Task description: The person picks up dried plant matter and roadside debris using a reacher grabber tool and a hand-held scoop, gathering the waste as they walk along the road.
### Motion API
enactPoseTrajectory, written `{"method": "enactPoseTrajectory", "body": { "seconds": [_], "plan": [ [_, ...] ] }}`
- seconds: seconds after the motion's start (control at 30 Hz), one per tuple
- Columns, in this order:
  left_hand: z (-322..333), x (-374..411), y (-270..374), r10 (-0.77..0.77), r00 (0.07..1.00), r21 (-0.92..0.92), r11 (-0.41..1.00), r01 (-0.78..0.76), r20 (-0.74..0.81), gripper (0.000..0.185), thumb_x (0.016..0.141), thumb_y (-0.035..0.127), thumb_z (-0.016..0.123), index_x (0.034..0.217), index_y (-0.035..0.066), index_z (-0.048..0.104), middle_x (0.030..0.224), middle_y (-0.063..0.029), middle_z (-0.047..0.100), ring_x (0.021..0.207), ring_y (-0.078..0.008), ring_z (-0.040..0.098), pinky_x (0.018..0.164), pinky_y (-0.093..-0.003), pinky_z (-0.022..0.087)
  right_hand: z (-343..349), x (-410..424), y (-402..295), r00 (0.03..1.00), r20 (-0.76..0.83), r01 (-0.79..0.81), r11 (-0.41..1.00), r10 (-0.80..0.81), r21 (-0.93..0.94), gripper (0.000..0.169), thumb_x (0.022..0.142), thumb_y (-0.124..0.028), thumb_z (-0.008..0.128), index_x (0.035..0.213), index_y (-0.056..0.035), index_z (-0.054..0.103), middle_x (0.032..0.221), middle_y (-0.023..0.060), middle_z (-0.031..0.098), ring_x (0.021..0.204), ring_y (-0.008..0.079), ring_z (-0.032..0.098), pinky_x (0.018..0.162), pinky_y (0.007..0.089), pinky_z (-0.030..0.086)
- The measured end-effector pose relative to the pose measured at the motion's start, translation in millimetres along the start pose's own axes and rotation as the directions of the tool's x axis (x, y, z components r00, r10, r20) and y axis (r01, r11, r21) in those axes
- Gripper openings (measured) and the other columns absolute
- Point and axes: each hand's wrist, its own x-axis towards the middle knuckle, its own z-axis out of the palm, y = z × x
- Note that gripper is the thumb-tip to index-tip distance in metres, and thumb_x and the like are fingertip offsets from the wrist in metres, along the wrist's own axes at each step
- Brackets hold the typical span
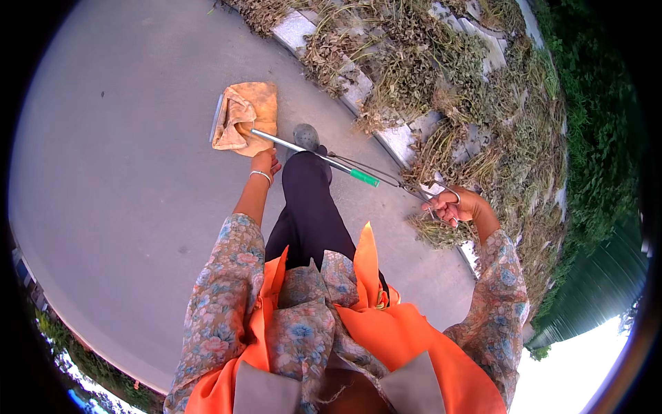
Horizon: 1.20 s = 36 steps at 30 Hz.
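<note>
My right hand (pixel 455 205) grips the looped handles of long metal tongs (pixel 372 171), whose thin arms reach left towards my knee. An orange, stained long-handled dustpan (pixel 261 103) with a pale front lip and folded cloth-like covering is in front of me to the left. Its metal handle (pixel 295 147) passes across my leg and ends in a green grip (pixel 364 177). My left hand (pixel 265 161), with a bangle at the wrist, is at the pan's near edge, fingers partly curled. Whether those fingers hold the pan is unclear.
Grey pavement (pixel 129 155) spreads to the left. A row of pale kerb blocks (pixel 395 145) runs diagonally along the right, with dry, wilted plants (pixel 414 67) heaped over it. Green shrubs (pixel 595 155) grow beyond. My shoe (pixel 306 137) stands beside the pan.
</note>
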Motion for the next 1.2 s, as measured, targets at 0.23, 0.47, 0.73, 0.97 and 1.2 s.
{"method": "enactPoseTrajectory", "body": {
  "seconds": [0.23, 0.47, 0.73, 0.97, 1.2],
  "plan": [
    [24.5, 38.7, -56.1, -0.028, 0.992, 0.4, 0.916, -0.023, 0.123, 0.049, 0.082, 0.037, 0.057, 0.125, 0.015, 0.045, 0.117, -0.0095, 0.047, 0.108, -0.0264, 0.044, 0.087, -0.0463, 0.04, -1.8, -4.5, -12.1, 0.991, -0.047, -0.133, 0.987, 0.129, -0.095, 0.039, 0.072, -0.013, 0.061, 0.103, 0.0103, 0.057, 0.055, 0.0025, 0.047, 0.042, 0.0099, 0.045, 0.035, 0.0254, 0.038],
    [42.3, 124.7, -166.6, -0.275, 0.961, 0.286, 0.923, 0.257, 0.025, 0.086, 0.076, 0.049, 0.063, 0.14, 0.021, 0.014, 0.141, -0.013, 0.024, 0.127, -0.038, 0.026, 0.095, -0.0558, 0.031, -0.1, -11.2, -3.9, 0.968, -0.043, -0.249, 0.942, 0.245, -0.227, 0.038, 0.074, -0.013, 0.056, 0.107, 0.0058, 0.059, 0.052, -0.0009, 0.045, 0.04, 0.0076, 0.044, 0.034, 0.0239, 0.04],
    [53.0, 165.4, -273.3, -0.553, 0.824, 0.099, 0.819, 0.565, -0.12, 0.1, 0.065, 0.042, 0.073, 0.141, 0.02, 0.011, 0.127, -0.0179, 0.039, 0.108, -0.0364, 0.049, 0.089, -0.0489, 0.04, -37.7, 24.8, 52.5, 0.937, 0.063, -0.321, 0.919, 0.343, -0.231, 0.036, 0.077, -0.011, 0.055, 0.11, -0.0001, 0.06, 0.051, 0.0013, 0.049, 0.04, 0.0067, 0.047, 0.038, 0.0217, 0.041],
    [78.1, 114.7, -284.6, -0.301, 0.849, 0.687, -0.5, -0.527, 0.434, 0.038, 0.083, 0.036, 0.049, 0.115, 0.017, 0.052, 0.109, -0.0054, 0.057, 0.11, -0.0205, 0.051, 0.084, -0.0389, 0.04, -65.8, 51.4, 114.1, 0.934, 0.115, -0.344, 0.938, 0.338, 0.042, 0.044, 0.073, -0.006, 0.054, 0.117, -0.0011, 0.055, 0.05, 0.0016, 0.043, 0.039, 0.0093, 0.046, 0.037, 0.0255, 0.039],
    [45.3, 145.8, -332.5, -0.333, 0.935, 0.708, -0.63, -0.318, 0.124, 0.046, 0.087, 0.048, 0.04, 0.112, 0.015, 0.059, 0.109, -0.004, 0.057, 0.103, -0.0248, 0.056, 0.081, -0.0409, 0.043, -59.3, 64.0, 214.0, 0.99, 0.076, -0.13, 0.971, 0.117, 0.199, 0.043, 0.076, -0.01, 0.052, 0.117, 0.0036, 0.053, 0.053, 0.0017, 0.044, 0.044, 0.0113, 0.045, 0.042, 0.0249, 0.041]
  ]
}}
